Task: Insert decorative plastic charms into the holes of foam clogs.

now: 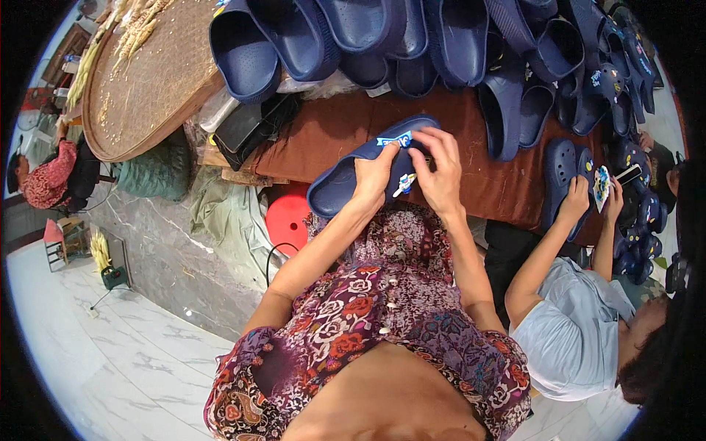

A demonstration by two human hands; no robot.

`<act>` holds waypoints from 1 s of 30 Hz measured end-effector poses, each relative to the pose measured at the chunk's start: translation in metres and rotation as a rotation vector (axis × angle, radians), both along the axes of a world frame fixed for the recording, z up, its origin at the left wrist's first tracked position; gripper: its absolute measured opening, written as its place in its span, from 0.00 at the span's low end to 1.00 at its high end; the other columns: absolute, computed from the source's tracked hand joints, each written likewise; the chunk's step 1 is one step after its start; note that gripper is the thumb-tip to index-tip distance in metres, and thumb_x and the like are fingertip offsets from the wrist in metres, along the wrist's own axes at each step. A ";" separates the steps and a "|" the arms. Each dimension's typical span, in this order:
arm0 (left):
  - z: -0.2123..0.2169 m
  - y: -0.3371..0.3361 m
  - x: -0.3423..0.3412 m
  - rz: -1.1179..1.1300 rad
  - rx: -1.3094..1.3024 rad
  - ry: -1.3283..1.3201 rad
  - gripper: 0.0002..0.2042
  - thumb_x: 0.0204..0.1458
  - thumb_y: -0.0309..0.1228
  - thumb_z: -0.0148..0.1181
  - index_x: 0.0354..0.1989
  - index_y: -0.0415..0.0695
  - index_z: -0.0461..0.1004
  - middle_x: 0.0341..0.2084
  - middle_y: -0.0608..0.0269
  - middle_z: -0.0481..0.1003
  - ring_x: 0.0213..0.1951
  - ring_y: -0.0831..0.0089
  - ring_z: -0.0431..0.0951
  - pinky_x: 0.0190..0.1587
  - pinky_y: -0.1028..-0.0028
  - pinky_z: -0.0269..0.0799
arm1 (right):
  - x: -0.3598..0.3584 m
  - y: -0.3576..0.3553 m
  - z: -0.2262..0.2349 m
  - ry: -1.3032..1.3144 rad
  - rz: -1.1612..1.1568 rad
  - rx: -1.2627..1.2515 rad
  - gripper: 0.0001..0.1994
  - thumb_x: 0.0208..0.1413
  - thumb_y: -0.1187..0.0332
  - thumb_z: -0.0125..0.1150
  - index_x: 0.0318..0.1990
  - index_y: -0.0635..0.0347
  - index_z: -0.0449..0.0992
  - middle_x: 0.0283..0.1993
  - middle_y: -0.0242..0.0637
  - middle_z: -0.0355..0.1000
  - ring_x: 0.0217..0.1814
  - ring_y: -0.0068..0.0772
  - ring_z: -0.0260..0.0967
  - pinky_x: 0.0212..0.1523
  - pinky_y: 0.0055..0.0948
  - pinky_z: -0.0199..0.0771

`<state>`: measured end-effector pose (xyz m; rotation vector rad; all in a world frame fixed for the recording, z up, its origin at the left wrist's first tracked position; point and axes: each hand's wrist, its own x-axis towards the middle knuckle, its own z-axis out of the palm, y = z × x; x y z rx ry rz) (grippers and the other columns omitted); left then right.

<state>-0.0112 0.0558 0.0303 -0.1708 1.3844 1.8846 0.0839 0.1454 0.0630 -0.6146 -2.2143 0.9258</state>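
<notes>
A navy foam clog (331, 189) lies slanted in front of me, between my body and the cloth-covered table. My left hand (373, 176) is closed on its side, the thumb pressed against a blue-and-white ribbon-shaped charm (396, 140) on the upper. From the other side my right hand (441, 176) curls its fingers over the toe part, beside that charm. Near the right thumb, a small white, blue and yellow figure charm (404, 184) sits on the upper. The underside of the clog is hidden, and so are some of my fingertips.
Many navy clogs (368, 29) line the far side of the brown cloth (338, 121). A round woven tray (147, 81) stands at left. On the right a co-worker (581, 323) handles a clog (561, 180) and a colourful piece. A red stool (289, 218) is by my left arm.
</notes>
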 end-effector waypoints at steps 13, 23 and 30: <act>0.003 -0.004 0.003 -0.031 -0.007 0.021 0.08 0.55 0.29 0.64 0.39 0.36 0.78 0.32 0.63 0.80 0.30 0.77 0.78 0.33 0.74 0.75 | 0.014 0.007 -0.001 -0.109 -0.077 0.128 0.13 0.50 0.66 0.72 0.43 0.54 0.81 0.48 0.40 0.68 0.55 0.46 0.61 0.56 0.41 0.63; 0.010 -0.006 0.005 -0.034 -0.028 0.047 0.10 0.56 0.30 0.64 0.41 0.35 0.78 0.35 0.62 0.80 0.35 0.75 0.79 0.38 0.73 0.76 | -0.007 0.031 -0.007 -0.158 -0.082 0.306 0.05 0.52 0.72 0.64 0.37 0.56 0.75 0.43 0.40 0.68 0.50 0.48 0.62 0.50 0.45 0.62; 0.001 -0.011 0.005 -0.098 -0.050 0.044 0.14 0.55 0.31 0.65 0.46 0.34 0.76 0.41 0.59 0.79 0.40 0.72 0.79 0.44 0.70 0.77 | 0.027 0.063 -0.046 0.012 -0.449 0.259 0.01 0.60 0.75 0.54 0.37 0.63 0.70 0.39 0.47 0.66 0.47 0.51 0.63 0.51 0.46 0.61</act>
